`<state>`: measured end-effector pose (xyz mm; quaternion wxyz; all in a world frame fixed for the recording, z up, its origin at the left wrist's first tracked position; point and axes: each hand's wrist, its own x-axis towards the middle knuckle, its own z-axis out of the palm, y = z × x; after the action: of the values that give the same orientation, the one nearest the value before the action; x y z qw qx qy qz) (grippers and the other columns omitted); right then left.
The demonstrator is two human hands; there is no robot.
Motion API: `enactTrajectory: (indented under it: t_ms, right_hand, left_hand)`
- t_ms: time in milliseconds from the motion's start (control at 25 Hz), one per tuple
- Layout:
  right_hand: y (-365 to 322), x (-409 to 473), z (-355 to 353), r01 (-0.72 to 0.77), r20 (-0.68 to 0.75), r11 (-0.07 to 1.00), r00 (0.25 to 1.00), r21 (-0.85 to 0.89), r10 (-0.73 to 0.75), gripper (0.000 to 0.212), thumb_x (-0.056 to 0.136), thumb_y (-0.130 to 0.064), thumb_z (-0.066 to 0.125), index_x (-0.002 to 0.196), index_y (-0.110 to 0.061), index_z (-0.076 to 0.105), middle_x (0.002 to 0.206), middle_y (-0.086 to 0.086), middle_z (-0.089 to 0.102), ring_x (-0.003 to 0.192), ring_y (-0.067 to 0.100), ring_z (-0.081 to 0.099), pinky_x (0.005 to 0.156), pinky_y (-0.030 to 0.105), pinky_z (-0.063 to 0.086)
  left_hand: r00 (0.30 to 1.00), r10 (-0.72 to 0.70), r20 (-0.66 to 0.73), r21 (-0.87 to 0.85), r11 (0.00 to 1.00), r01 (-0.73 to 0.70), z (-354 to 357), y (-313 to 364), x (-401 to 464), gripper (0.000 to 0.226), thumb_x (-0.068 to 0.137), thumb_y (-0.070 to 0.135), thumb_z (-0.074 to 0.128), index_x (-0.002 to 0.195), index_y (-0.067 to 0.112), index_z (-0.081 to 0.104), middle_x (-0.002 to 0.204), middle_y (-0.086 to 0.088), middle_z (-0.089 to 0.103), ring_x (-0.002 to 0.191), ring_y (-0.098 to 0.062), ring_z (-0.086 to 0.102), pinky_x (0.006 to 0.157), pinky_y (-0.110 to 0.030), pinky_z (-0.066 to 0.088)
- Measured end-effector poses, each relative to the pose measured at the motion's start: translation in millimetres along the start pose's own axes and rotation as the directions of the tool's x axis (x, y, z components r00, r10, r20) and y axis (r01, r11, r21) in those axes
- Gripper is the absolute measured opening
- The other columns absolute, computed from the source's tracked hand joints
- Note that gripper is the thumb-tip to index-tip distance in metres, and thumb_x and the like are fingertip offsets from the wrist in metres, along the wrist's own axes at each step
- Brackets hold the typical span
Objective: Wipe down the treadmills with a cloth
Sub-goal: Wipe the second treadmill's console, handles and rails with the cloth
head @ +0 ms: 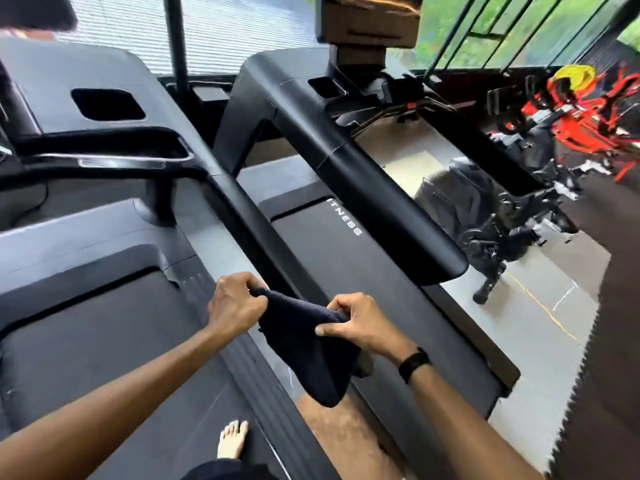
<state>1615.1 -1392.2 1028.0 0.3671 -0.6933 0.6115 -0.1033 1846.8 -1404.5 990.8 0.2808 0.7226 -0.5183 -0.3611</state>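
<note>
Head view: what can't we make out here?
- Left treadmill: console cut off by the left edge.
- Right treadmill's screen: top cut off by the frame, display blurred.
- Belt lettering: start cut off; only "TNESS" reads.
- Cloth: bunched between left hand and right hand; folds hide its full size, and part of the belt.
- Red equipment: too blurred to identify.

The right treadmill's belt (346, 271) lies open beyond the hands. Its long black handrail (374, 202) overhangs the belt's right edge, barring reach from that side. Left of the belt, a second handrail (249, 216) blocks sideways passage. Exercise bikes (491, 216) crowd the floor right of the handrail.
</note>
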Motion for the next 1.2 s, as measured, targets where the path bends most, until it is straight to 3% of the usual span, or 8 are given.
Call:
enactTrajectory:
  t_ms: [120, 320, 480, 680, 800, 960, 1080, 1200]
  right_hand:
    - [4, 21, 3, 0.029, -0.011, 0.999, 1.000, -0.018, -0.029, 0.031, 0.068, -0.032, 0.091, 0.069, -0.019, 0.063, 0.061, -0.011, 0.058, 0.054, -0.002, 0.049, 0.053, 0.014, 0.037]
    - [15, 24, 4, 0.140, 0.065, 0.989, 0.988, 0.040, -0.143, 0.034, 0.072, -0.038, 0.088, 0.076, -0.014, 0.063, 0.070, 0.001, 0.067, 0.062, 0.002, 0.054, 0.058, 0.023, 0.044]
    - [23, 21, 5, 0.240, 0.067, 0.968, 0.967, 0.069, -0.244, 0.030, 0.079, -0.031, 0.083, 0.075, -0.015, 0.058, 0.065, -0.004, 0.061, 0.055, 0.001, 0.050, 0.053, 0.017, 0.042]
    - [46, -10, 1, 0.391, 0.083, 0.916, 0.913, 0.090, -0.398, 0.018, 0.085, -0.022, 0.076, 0.086, -0.010, 0.062, 0.071, 0.002, 0.067, 0.061, 0.012, 0.062, 0.057, 0.029, 0.053]
    - [76, -34, -17, 0.423, 0.259, 0.896, 0.858, 0.134, -0.444, 0.017, 0.086, -0.021, 0.074, 0.099, -0.011, 0.068, 0.081, 0.004, 0.072, 0.073, 0.020, 0.069, 0.067, 0.035, 0.058]
    - [86, -36, -47, 0.431, 0.323, 0.870, 0.809, 0.241, -0.491, 0.020, 0.093, -0.014, 0.062, 0.109, -0.013, 0.074, 0.094, -0.005, 0.075, 0.086, 0.011, 0.071, 0.077, 0.033, 0.057]
    - [73, -15, -40, 0.417, 0.206, 0.871, 0.857, 0.260, -0.472, 0.031, 0.094, -0.029, 0.059, 0.123, -0.020, 0.069, 0.121, -0.009, 0.070, 0.114, 0.008, 0.064, 0.097, 0.035, 0.052]
    - [44, 18, -17, 0.426, 0.214, 0.892, 0.867, 0.148, -0.450, 0.061, 0.089, -0.059, 0.051, 0.145, -0.034, 0.046, 0.156, -0.011, 0.039, 0.145, 0.002, 0.030, 0.122, 0.038, 0.026]
  left_hand:
    - [0.964, -0.262, 0.050, -0.213, 0.940, 0.266, 29, -13, -9, 0.045, 0.085, 0.040, 0.072, 0.115, 0.018, 0.047, 0.116, 0.000, 0.044, 0.104, -0.021, 0.052, 0.094, -0.040, 0.047]
    - [0.881, -0.384, 0.277, -0.598, 0.649, 0.471, 88, 9, -71, 0.051, 0.091, 0.067, 0.043, 0.117, 0.023, 0.045, 0.126, -0.003, 0.057, 0.113, -0.018, 0.055, 0.098, -0.037, 0.043]
    - [0.893, -0.435, 0.114, -0.780, 0.518, 0.351, 130, 42, -85, 0.100, 0.063, 0.094, 0.043, 0.147, 0.043, 0.024, 0.145, 0.000, 0.048, 0.130, -0.023, 0.049, 0.111, -0.047, 0.040]
    - [0.850, -0.519, -0.092, -0.858, 0.475, 0.197, 170, 55, -89, 0.089, 0.062, 0.094, 0.050, 0.141, 0.063, 0.022, 0.140, 0.001, 0.055, 0.123, -0.026, 0.057, 0.108, -0.051, 0.042]
    - [0.853, -0.509, -0.116, -0.871, 0.465, 0.160, 197, 58, -117, 0.078, 0.069, 0.090, 0.046, 0.139, 0.065, 0.024, 0.144, 0.005, 0.051, 0.129, -0.022, 0.052, 0.111, -0.050, 0.039]
    - [0.824, -0.516, -0.231, -0.843, 0.529, 0.095, 204, 74, -133, 0.077, 0.075, 0.079, 0.044, 0.144, 0.061, 0.019, 0.150, 0.009, 0.043, 0.133, -0.019, 0.047, 0.114, -0.048, 0.035]
    - [0.779, -0.549, -0.303, -0.838, 0.543, 0.057, 211, 68, -118, 0.076, 0.077, 0.077, 0.042, 0.147, 0.054, 0.025, 0.153, 0.008, 0.042, 0.138, -0.015, 0.041, 0.117, -0.044, 0.032]
    - [0.760, -0.606, -0.234, -0.913, 0.405, 0.041, 213, 57, -101, 0.071, 0.076, 0.075, 0.044, 0.142, 0.047, 0.044, 0.141, 0.011, 0.056, 0.130, -0.011, 0.051, 0.113, -0.041, 0.038]
